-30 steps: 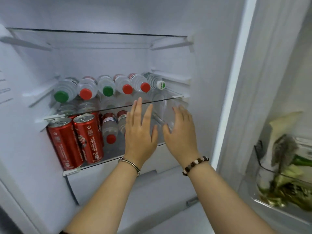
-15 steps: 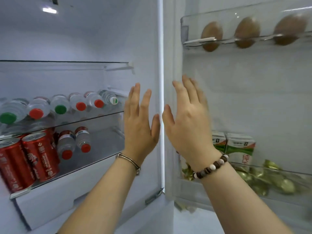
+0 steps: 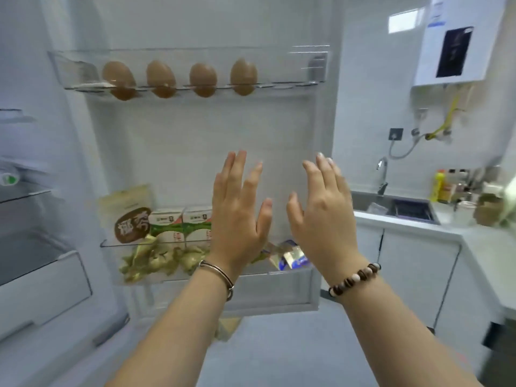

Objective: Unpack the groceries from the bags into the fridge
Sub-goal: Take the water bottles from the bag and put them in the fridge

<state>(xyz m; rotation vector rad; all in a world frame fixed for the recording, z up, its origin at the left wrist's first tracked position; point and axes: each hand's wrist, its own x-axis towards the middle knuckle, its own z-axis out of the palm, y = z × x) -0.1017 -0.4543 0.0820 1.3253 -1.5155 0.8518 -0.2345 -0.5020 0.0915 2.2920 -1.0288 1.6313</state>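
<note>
Head view faces the inside of the open fridge door point(image 3: 195, 135), with both hands raised in front of it and holding nothing. The left hand point(image 3: 237, 219) and the right hand point(image 3: 321, 219) show their backs, fingers point(image 3: 238, 169) straight and spread apart. Whether they touch the door cannot be told. The groceries in sight are already stowed. Four eggs point(image 3: 203, 79) sit in the upper door rack point(image 3: 279, 65) at eleven o'clock from the hands. At eight o'clock the lower door bin point(image 3: 111, 244) holds a pouch point(image 3: 131, 216), two cartons point(image 3: 195, 224), green-wrapped sweets point(image 3: 156, 261) and blue-and-gold packets point(image 3: 290, 256). No bag is clearly in view. The eggs are likely fragile and want a light hold round the middle. The cartons look stiff and fairly heavy, best taken by their flat sides. The pouch and wrapped pieces are probably light, soft and slippery. Free slots show at the rack's right end, at one o'clock. The bin's clear front rim is an edge to lift over. A tabletop point(image 3: 460, 227) with a sink point(image 3: 391, 206) lies at three o'clock, well apart.
</note>
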